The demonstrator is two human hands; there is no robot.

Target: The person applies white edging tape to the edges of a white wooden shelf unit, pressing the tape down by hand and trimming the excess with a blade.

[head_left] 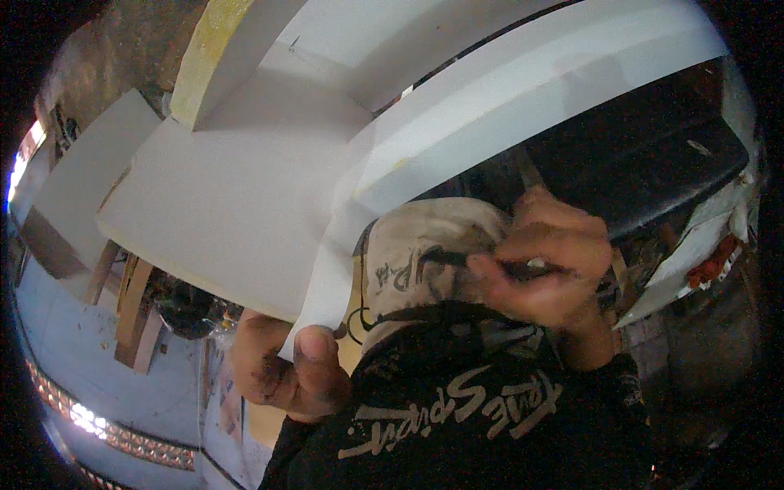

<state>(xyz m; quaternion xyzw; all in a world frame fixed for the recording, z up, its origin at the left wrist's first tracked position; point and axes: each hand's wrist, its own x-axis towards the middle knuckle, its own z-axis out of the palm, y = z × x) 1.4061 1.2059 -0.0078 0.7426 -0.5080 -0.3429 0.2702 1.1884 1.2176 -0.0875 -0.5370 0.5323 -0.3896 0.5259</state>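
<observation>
My left hand point(286, 371) pinches the lower end of a white flexible strip point(325, 282) between thumb and fingers, close to the near edge of a broad white panel point(237, 196). From there the strip runs up to the corner where a long white board point(539, 114) joins. My right hand point(555, 261) is closed and slightly blurred, held over my lap. A thin, flat, greyish piece point(529, 171) juts up from it; its kind cannot be made out. A small pale spot shows within the curled fingers.
An upright white board with a yellowish edge point(210, 49) stands at the back left. A black padded surface point(653, 171) lies to the right. Wooden offcuts point(133, 306) and a dark round object point(184, 309) are beyond the panel's left side, above a bluish floor point(65, 327).
</observation>
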